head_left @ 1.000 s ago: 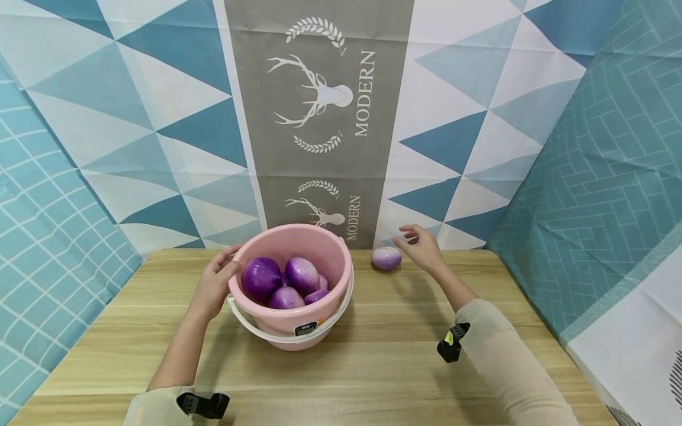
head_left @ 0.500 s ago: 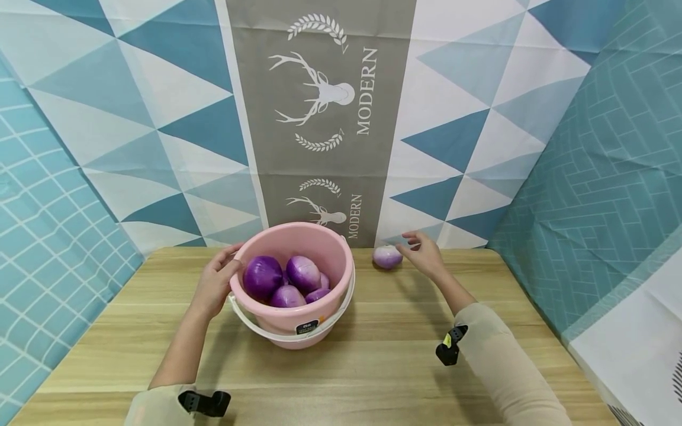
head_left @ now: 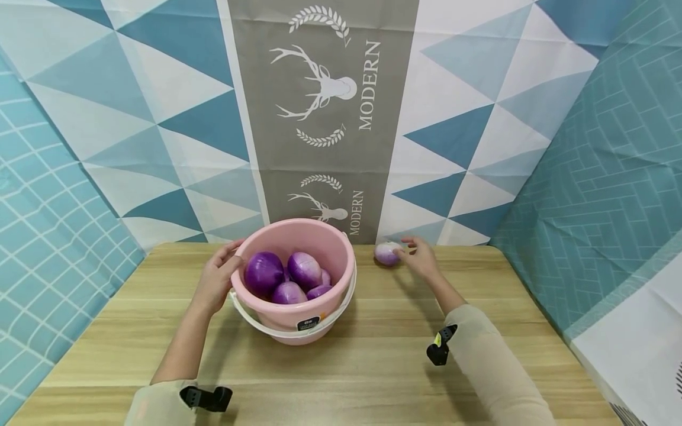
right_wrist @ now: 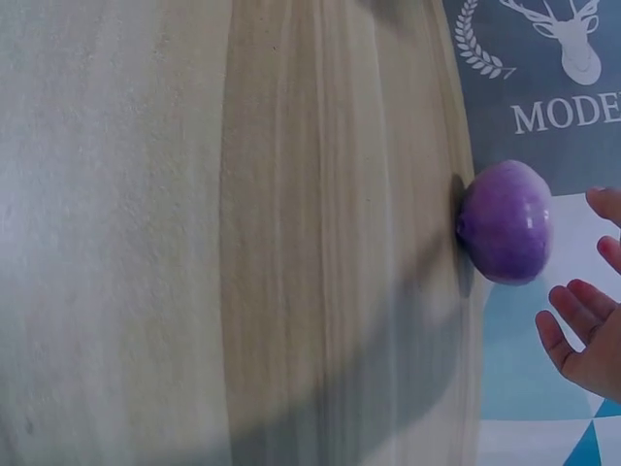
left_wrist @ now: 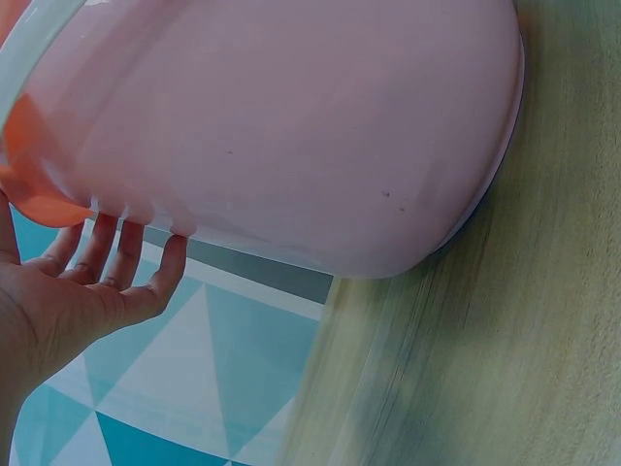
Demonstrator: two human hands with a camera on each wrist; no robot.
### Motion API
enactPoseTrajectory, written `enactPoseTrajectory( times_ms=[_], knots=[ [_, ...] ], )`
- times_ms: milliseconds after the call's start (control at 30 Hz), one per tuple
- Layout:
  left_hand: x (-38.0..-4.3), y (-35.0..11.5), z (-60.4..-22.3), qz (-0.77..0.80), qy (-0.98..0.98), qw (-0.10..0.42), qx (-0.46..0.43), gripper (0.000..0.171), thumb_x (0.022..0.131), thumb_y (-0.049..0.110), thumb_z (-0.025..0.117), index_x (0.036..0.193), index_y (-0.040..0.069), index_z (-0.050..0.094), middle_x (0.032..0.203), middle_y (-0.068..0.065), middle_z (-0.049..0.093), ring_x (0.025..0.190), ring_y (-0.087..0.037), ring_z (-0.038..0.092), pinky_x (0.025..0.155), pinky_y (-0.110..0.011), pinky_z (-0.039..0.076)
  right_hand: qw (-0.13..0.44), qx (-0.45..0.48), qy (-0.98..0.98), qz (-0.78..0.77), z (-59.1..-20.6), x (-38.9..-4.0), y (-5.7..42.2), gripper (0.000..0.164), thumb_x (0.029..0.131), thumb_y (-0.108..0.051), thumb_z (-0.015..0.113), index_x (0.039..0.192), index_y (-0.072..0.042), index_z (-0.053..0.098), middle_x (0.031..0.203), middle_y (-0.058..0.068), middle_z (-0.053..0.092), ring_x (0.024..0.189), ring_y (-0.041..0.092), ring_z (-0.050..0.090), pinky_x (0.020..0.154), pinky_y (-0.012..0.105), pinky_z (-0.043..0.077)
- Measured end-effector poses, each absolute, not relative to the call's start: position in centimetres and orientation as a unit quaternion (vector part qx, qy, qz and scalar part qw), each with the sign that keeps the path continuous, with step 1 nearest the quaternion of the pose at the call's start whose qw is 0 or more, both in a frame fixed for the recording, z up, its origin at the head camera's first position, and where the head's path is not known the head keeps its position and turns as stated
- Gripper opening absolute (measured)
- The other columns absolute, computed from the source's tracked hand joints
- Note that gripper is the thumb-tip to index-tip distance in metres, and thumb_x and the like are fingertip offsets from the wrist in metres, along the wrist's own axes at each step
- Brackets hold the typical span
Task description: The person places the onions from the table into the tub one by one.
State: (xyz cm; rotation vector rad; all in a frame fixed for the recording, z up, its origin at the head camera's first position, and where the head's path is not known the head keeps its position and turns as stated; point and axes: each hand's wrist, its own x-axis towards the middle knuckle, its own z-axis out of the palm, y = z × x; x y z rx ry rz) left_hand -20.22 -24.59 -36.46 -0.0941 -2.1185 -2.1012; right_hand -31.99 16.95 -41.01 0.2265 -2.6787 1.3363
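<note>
A pink bucket (head_left: 298, 316) with a white handle (head_left: 266, 331) stands on the table, and several purple onions (head_left: 264, 273) lie inside it. My left hand (head_left: 217, 277) grips the bucket's left rim, thumb at the edge and fingers along the outer wall. In the left wrist view, the fingertips (left_wrist: 179, 243) meet the pink side. One more onion (head_left: 388, 253), pale on top and purple below, rests at the table's back edge. My right hand (head_left: 421, 259) is right beside it with fingers spread. In the right wrist view, a gap shows between the fingers and this onion (right_wrist: 506, 221).
The wood-grain table (head_left: 330, 384) ends at a hanging patterned cloth (head_left: 319, 118) close behind the bucket and the lone onion. Blue tile-patterned sheets (head_left: 597, 195) flank both sides. A white panel (head_left: 639, 343) stands at the right edge.
My right hand has moved slightly left and down to the lone onion, its fingers now overlapping the onion's edge in the head view. The left hand keeps its place on the bucket.
</note>
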Motion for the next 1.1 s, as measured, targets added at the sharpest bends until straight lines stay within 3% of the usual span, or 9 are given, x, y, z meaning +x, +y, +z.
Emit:
enactPoseTrajectory(
  times_ms=[467,733,1100],
  knots=[
    [-20.2,-24.6,-36.5,-0.701,-0.708,0.08,-0.035,0.046,0.094,0.008,0.044,0.137,-0.005,0.034,0.099,0.011,0.058,0.081,0.0,0.058,0.066,-0.016,0.053,0.081,0.073,-0.905,0.412,-42.6,-32.7,16.1,0.048,0.085,-0.019,0.066,0.123,0.007,0.051,0.124,0.031,0.051,0.112,0.044,0.05,0.093,0.052,0.044],
    [-20.2,-24.7,-36.6,-0.703,-0.706,0.079,-0.034,0.045,0.094,0.009,0.044,0.137,-0.003,0.035,0.099,0.011,0.058,0.082,0.0,0.059,0.067,-0.016,0.053,0.072,0.071,-0.917,0.386,-43.0,-32.8,15.4,0.054,0.083,-0.022,0.069,0.125,0.005,0.05,0.128,0.029,0.049,0.124,0.042,0.042,0.105,0.053,0.033],
    [-20.3,-24.7,-36.7,-0.698,-0.71,0.084,-0.033,0.043,0.094,0.009,0.044,0.135,-0.002,0.037,0.097,0.012,0.057,0.081,0.0,0.058,0.066,-0.017,0.053,0.056,0.112,-0.93,0.346,-43.4,-32.8,14.7,0.059,0.082,-0.012,0.069,0.133,0.003,0.045,0.133,0.03,0.043,0.125,0.045,0.04,0.106,0.055,0.034]
  ],
)
